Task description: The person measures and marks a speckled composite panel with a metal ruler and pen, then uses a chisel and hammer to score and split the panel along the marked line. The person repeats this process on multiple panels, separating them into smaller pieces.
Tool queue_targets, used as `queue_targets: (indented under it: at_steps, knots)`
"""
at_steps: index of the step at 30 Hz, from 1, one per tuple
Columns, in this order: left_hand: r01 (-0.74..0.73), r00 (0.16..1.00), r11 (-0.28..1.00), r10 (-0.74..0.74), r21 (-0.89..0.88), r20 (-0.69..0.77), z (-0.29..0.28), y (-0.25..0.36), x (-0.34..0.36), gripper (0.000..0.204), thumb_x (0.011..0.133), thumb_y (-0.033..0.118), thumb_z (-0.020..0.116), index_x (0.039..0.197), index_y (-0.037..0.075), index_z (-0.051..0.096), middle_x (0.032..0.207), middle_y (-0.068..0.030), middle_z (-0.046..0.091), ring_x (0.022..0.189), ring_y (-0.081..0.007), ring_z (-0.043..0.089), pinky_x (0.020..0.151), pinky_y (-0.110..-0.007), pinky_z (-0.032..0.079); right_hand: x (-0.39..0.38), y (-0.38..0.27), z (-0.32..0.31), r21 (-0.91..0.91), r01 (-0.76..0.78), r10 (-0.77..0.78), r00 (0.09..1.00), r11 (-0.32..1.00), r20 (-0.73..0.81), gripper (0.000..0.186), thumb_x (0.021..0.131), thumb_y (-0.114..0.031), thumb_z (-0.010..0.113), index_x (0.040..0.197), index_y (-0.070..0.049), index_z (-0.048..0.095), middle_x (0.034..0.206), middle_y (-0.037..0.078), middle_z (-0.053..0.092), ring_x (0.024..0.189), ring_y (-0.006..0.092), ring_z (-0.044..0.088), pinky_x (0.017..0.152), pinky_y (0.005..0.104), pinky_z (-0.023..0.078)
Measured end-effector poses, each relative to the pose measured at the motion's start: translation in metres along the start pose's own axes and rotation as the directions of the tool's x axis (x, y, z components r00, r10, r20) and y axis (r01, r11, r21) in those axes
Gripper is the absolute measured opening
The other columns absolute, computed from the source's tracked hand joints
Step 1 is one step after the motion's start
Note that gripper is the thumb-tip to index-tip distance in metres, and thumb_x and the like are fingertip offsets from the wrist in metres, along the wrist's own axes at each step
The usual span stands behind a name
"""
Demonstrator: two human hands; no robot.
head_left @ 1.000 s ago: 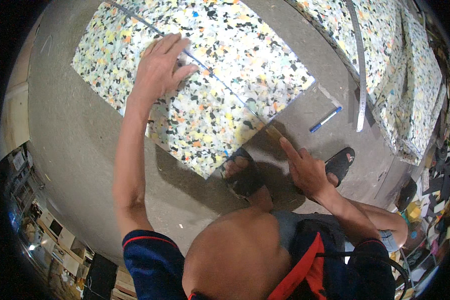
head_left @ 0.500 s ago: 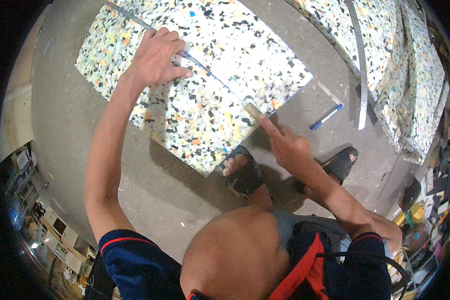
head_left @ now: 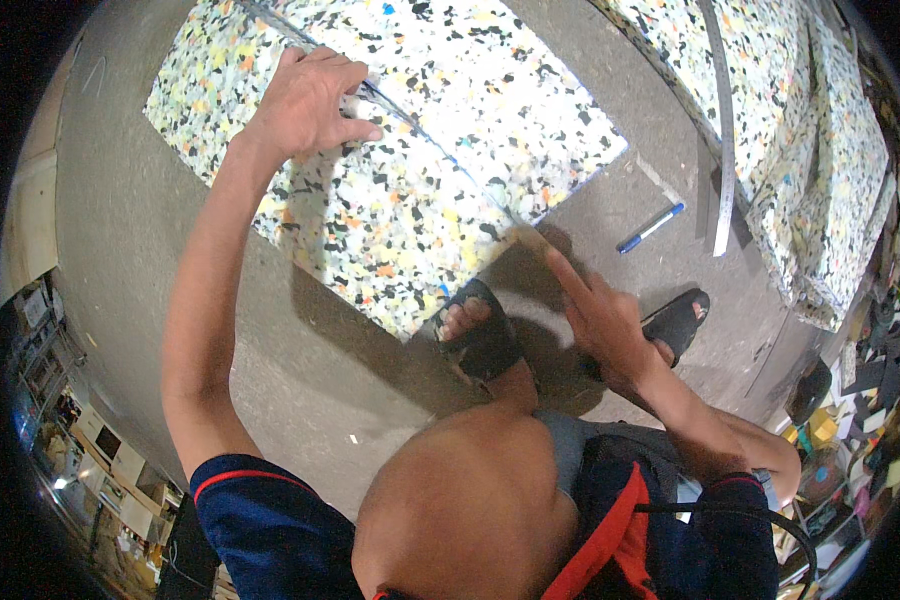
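Observation:
A thick slab of speckled multicoloured foam (head_left: 370,230) lies on the floor in front of me. A dark line (head_left: 410,125), bluish in parts, runs across it from the far left toward my right hand. My left hand (head_left: 310,105) presses on the slab beside this line, thumb spread out and fingers bent; nothing shows in its grasp. At the slab's near right edge, my right hand (head_left: 605,320) is closed on a knife (head_left: 532,238), index finger stretched along its pale handle. The thin blade points along the line at the slab; its tip is blurred.
A blue-and-white pen (head_left: 651,228) lies right of the slab. Farther right, a metal ruler (head_left: 724,170) rests against more speckled foam (head_left: 770,120). My sandalled foot (head_left: 478,330) is close to the slab's near corner. Scraps (head_left: 860,410) are heaped at the right.
My right hand and the knife have moved back toward me and slightly right, nearer the slab's edge. My left hand stays at nearly the same place on the foam.

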State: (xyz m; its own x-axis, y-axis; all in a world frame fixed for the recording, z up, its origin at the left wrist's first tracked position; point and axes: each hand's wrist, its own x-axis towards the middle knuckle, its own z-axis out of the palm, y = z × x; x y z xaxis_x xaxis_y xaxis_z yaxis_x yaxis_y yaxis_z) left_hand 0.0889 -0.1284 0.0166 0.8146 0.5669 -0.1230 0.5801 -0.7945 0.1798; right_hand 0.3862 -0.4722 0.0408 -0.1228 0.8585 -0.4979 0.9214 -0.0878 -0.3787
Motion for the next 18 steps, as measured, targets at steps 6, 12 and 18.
queue_targets:
  at_steps: [6,12,18]
  knots:
    - [-0.014,0.998,1.0,0.013,-0.021,-0.056,0.004,-0.007,0.002,0.061,0.064,0.061,0.084,0.082,0.008,0.06,0.082,-0.0051,0.06,0.088,-0.0276,0.054,0.092,-0.044,0.035,0.002,0.0,0.002,-0.04,-0.01,0.01,1.0,0.999,-0.004,0.071,0.096,-0.013,0.06,0.16,-0.03,0.034,0.087,0.017,0.063,0.071,0.0366,0.069,0.053,0.0449,0.054]
    - [0.07,0.994,0.996,-0.075,0.056,0.083,-0.007,0.002,0.007,0.054,0.067,0.057,0.085,0.09,0.012,0.068,0.088,-0.0029,0.067,0.099,-0.0248,0.059,0.1,-0.047,0.035,-0.068,0.02,-0.003,-0.038,-0.065,0.067,0.996,0.997,0.056,0.067,0.098,-0.015,0.06,0.159,-0.031,0.037,0.088,0.015,0.064,0.073,0.0368,0.07,0.056,0.0456,0.056]
    - [0.022,1.0,1.0,-0.022,0.022,-0.002,-0.001,0.007,0.005,0.059,0.062,0.055,0.089,0.098,0.012,0.073,0.095,-0.0036,0.07,0.102,-0.0249,0.058,0.101,-0.045,0.036,-0.014,0.009,0.01,-0.036,-0.029,0.03,1.0,0.999,0.002,0.069,0.096,-0.013,0.062,0.159,-0.028,0.038,0.09,0.015,0.062,0.066,0.0354,0.067,0.053,0.0463,0.054]
